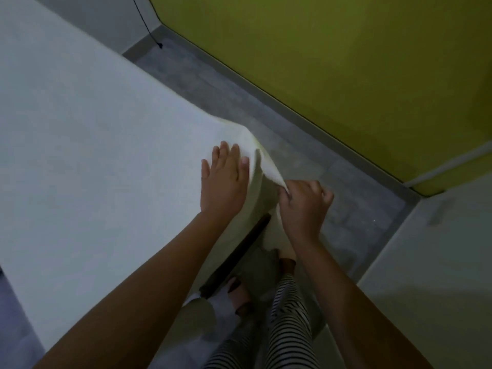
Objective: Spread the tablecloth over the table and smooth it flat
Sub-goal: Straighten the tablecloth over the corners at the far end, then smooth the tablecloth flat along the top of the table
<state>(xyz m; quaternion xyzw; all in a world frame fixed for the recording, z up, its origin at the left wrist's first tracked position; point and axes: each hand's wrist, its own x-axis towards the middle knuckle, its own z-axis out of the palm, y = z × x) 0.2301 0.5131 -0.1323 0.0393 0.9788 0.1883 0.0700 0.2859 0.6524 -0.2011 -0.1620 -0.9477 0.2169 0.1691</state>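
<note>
The white tablecloth (pixel 93 155) already covers most of the table (pixel 239 251), of which only a dark strip shows under the near right corner. The cloth looks thin, light and soft. It falls over the corner in a loose fold and probably slides easily on the top. So it is best taken by its hanging edge and pulled gently, while another hand keeps the flat part down.

The left hand (pixel 223 182) lies flat on the cloth just beside the corner, with fingers straight and a little spread, and the forearm reaches in from the near side. The right hand (pixel 303 206) is to the right, past the table edge. Its fingers are curled and pinch the hanging edge; the picture is dim, so the exact grip is not clear.
</note>
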